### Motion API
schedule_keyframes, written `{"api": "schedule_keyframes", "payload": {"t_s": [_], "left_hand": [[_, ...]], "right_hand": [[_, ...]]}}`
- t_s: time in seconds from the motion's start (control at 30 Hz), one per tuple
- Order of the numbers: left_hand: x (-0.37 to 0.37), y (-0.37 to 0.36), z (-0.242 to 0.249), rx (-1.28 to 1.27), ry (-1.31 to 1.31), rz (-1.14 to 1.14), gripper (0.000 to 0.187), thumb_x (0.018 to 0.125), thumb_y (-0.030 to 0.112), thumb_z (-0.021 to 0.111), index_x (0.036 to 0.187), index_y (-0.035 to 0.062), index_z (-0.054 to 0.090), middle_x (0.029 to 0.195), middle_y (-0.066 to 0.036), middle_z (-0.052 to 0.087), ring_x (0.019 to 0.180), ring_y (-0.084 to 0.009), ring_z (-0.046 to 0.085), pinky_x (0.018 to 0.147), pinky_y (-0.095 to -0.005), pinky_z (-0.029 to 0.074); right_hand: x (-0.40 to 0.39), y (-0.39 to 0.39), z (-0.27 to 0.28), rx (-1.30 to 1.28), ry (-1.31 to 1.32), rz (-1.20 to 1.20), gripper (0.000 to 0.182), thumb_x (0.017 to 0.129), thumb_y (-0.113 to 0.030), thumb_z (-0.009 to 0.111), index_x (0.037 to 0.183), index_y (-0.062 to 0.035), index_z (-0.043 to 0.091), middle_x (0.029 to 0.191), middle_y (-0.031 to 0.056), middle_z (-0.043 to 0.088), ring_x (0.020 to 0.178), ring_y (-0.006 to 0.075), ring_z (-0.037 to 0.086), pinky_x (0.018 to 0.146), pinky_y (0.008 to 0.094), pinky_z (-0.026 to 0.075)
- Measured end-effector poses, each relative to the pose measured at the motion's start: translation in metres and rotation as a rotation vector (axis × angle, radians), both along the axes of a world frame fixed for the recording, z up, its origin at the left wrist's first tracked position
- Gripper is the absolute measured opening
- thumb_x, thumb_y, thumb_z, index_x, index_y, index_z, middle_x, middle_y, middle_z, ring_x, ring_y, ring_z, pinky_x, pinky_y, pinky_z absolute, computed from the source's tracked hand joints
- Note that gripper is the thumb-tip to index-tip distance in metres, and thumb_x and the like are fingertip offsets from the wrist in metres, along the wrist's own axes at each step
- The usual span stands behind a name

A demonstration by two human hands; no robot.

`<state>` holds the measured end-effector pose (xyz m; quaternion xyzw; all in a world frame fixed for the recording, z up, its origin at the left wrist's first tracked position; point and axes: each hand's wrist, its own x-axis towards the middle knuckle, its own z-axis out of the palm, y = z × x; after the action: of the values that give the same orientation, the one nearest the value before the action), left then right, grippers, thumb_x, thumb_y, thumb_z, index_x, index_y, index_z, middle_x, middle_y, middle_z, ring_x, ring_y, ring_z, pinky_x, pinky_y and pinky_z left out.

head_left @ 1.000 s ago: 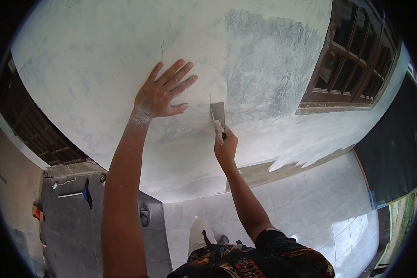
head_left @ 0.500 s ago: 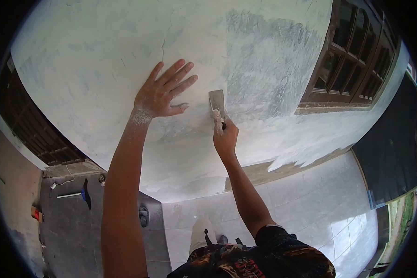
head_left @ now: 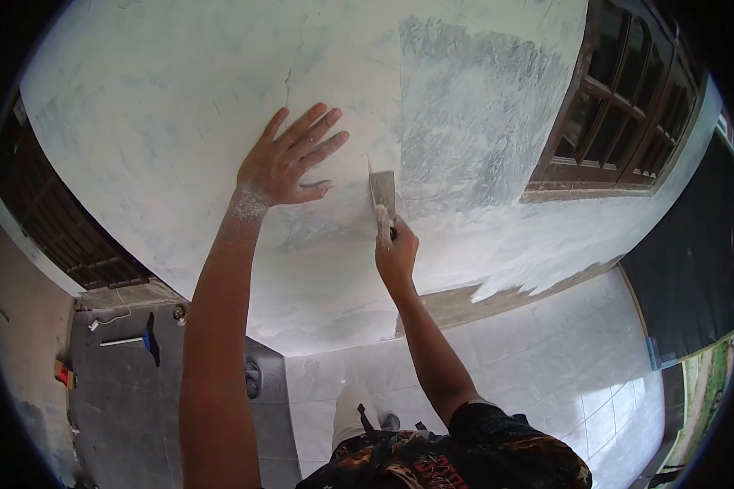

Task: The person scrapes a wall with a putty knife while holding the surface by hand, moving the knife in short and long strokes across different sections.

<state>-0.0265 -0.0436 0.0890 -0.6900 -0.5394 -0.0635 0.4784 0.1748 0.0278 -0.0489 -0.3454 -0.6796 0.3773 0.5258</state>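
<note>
My left hand (head_left: 287, 163) lies against the white-coated wall (head_left: 179, 122) with its fingers spread, and pale powder dusts the wrist. In my right hand (head_left: 397, 248) is a putty knife (head_left: 383, 189), gripped by its handle. The broad metal blade points up the wall and its edge appears to touch the surface. A thin dark line shows on the wall just above the blade's left corner. Right of the blade is a greyer, unevenly coated patch (head_left: 473, 106). A fine crack runs up the wall above my left fingertips.
A brown wooden window (head_left: 616, 98) is set in the wall at right, and dark wooden shutters or a door (head_left: 65, 220) at left. Light floor tiles (head_left: 497, 359) lie below. A blue-headed broom or squeegee (head_left: 149, 338) rests on the dark floor at left. Black sheeting (head_left: 685, 253) hangs at right.
My right hand has drawn the putty knife a short way down the wall, and a thin line now shows above the blade. My left hand has stayed in place.
</note>
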Motion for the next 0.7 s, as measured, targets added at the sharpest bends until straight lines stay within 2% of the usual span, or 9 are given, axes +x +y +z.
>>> {"api": "schedule_keyframes", "payload": {"t_s": [0.07,0.2,0.27,0.3,0.37,0.5,0.57,0.7], "left_hand": [[0.0,0.001,0.001,0.005,-0.002,0.0,0.096,0.065,0.059,0.08,0.149,0.0349,0.04,0.161,0.005,0.028,0.149,-0.0156,0.023,0.122,-0.0525,0.021],[0.001,-0.001,0.001,-0.006,0.007,0.022,0.095,0.066,0.059,0.079,0.149,0.0349,0.04,0.161,0.005,0.028,0.149,-0.0162,0.023,0.121,-0.0535,0.022],[0.0,0.001,-0.001,-0.009,0.006,0.011,0.095,0.066,0.059,0.079,0.149,0.0347,0.04,0.161,0.005,0.029,0.149,-0.0164,0.023,0.121,-0.0538,0.022],[-0.001,0.001,-0.001,-0.009,0.002,0.008,0.096,0.066,0.058,0.08,0.149,0.0344,0.04,0.161,0.005,0.029,0.149,-0.0166,0.024,0.12,-0.0541,0.023],[0.0,0.0,0.0,-0.007,-0.001,-0.001,0.096,0.065,0.058,0.08,0.149,0.0342,0.04,0.161,0.004,0.029,0.149,-0.0167,0.024,0.12,-0.0541,0.022],[0.001,-0.001,0.001,-0.016,-0.002,0.004,0.095,0.065,0.056,0.08,0.149,0.0337,0.04,0.161,0.004,0.029,0.149,-0.0168,0.024,0.12,-0.054,0.022],[0.001,-0.001,0.001,-0.013,-0.001,0.001,0.095,0.065,0.056,0.08,0.149,0.0336,0.041,0.161,0.004,0.03,0.149,-0.0167,0.024,0.12,-0.054,0.022],[0.0,0.0,0.0,-0.001,0.004,-0.011,0.093,0.067,0.056,0.079,0.148,0.0331,0.042,0.161,0.003,0.031,0.149,-0.0169,0.025,0.12,-0.054,0.022]], "right_hand": [[-0.002,-0.001,-0.006,-0.033,0.066,-0.015,0.046,0.1,-0.035,0.059,0.081,0.0065,0.06,0.055,0.011,0.043,0.055,0.0135,0.037,0.051,0.0349,0.034],[-0.008,0.005,0.03,0.051,0.17,0.016,0.046,0.1,-0.035,0.06,0.081,0.0069,0.061,0.055,0.0122,0.044,0.055,0.0136,0.038,0.051,0.0353,0.035],[-0.01,0.011,0.025,0.156,0.1,-0.02,0.045,0.101,-0.035,0.058,0.088,0.0077,0.063,0.057,0.0218,0.052,0.048,0.0298,0.048,0.053,0.0397,0.041],[-0.008,0.009,0.021,0.159,0.103,-0.019,0.045,0.101,-0.035,0.058,0.088,0.0077,0.063,0.057,0.0218,0.052,0.048,0.0298,0.048,0.053,0.0397,0.041],[0.002,-0.001,0.008,-0.029,0.013,-0.005,0.044,0.101,-0.035,0.058,0.091,0.0077,0.063,0.059,0.0224,0.053,0.049,0.0302,0.048,0.053,0.0396,0.041],[0.001,0.004,0.011,-0.036,-0.017,-0.002,0.043,0.101,-0.035,0.057,0.092,0.0075,0.063,0.06,0.0227,0.053,0.049,0.0308,0.048,0.054,0.0396,0.041],[-0.003,0.006,0.028,0.064,0.07,0.014,0.045,0.101,-0.035,0.057,0.085,0.0069,0.061,0.058,0.0221,0.052,0.049,0.0307,0.048,0.054,0.0395,0.041],[-0.001,0.005,0.005,0.094,0.119,-0.004,0.044,0.101,-0.034,0.057,0.084,0.006,0.061,0.056,0.0209,0.051,0.049,0.0303,0.047,0.053,0.0396,0.04]]}}
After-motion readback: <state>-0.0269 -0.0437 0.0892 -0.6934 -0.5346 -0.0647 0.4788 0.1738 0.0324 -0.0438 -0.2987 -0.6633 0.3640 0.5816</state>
